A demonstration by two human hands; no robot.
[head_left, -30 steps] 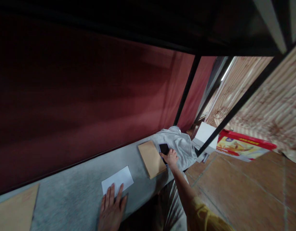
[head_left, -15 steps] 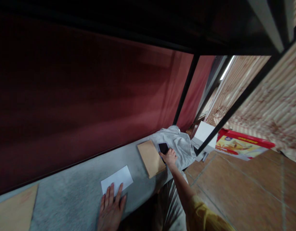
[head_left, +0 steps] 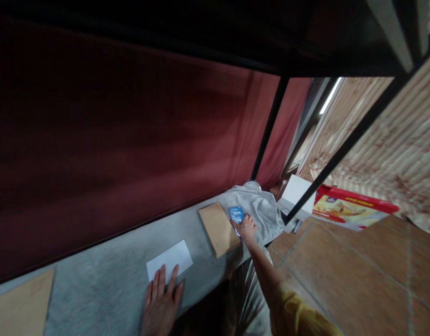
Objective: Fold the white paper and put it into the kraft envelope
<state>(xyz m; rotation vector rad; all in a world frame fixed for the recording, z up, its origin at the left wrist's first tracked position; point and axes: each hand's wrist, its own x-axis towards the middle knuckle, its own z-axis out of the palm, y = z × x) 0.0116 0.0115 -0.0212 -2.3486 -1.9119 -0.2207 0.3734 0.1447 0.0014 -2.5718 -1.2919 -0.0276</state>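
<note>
I'm at the bench (head_left: 103, 280). The grey cloth (head_left: 267, 205) lies at two o'clock from the brown packet (head_left: 218, 228), the white sheet (head_left: 170, 256) at eight. My left hand (head_left: 161, 303) rests flat on the sheet, fingers slightly apart. My right hand (head_left: 246, 227) covers the lower end of the lit phone (head_left: 236, 212), just beside the packet toward two o'clock; whether I've clamped it, I can't tell.

Paper (head_left: 175, 255) partly under left hand (head_left: 161, 302), on the table (head_left: 103, 280). Phone (head_left: 236, 213) partly under right hand (head_left: 247, 227); packet (head_left: 218, 229) just left, cloth (head_left: 266, 205) just right. Carton (head_left: 351, 209) farther right.
</note>
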